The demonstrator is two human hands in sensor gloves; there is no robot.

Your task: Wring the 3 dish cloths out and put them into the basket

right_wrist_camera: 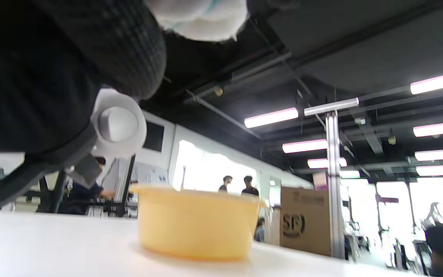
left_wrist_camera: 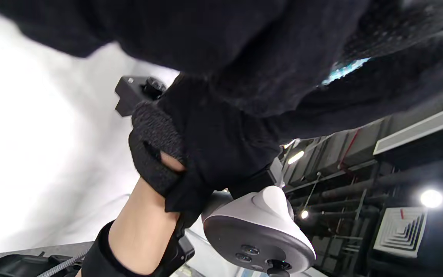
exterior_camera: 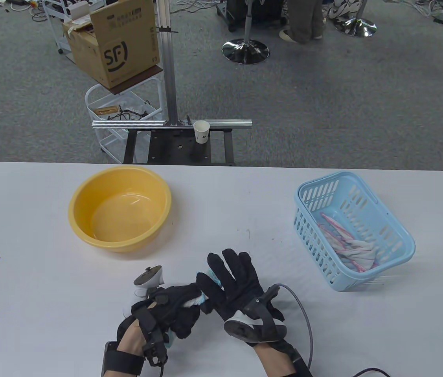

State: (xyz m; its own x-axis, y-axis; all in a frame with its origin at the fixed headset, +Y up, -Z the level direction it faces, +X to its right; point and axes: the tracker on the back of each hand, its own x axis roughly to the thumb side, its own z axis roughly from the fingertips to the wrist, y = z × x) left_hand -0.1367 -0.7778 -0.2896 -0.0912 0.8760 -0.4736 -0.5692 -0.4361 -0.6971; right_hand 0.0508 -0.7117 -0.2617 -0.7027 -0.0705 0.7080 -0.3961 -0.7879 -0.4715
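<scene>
A white and light blue dish cloth (exterior_camera: 197, 301) is bunched between both gloved hands above the table's front middle. My left hand (exterior_camera: 178, 310) grips its lower end with curled fingers. My right hand (exterior_camera: 233, 282) lies over the upper end, thumb wrapped across the cloth and fingers stretched forward. A sliver of the cloth (left_wrist_camera: 344, 69) shows in the left wrist view, and a white lump of the cloth (right_wrist_camera: 202, 17) shows in the right wrist view. The light blue basket (exterior_camera: 311, 235) stands to the right, with pink and white cloths (exterior_camera: 357, 249) inside.
A yellow basin (exterior_camera: 142, 196) sits on the table at the left, also seen as the basin (right_wrist_camera: 194, 223) ahead of the right wrist. Beyond the far edge stand a metal frame with a paper cup (exterior_camera: 201, 131) and a cardboard box (exterior_camera: 113, 43). A cable (exterior_camera: 304, 310) trails from my right wrist.
</scene>
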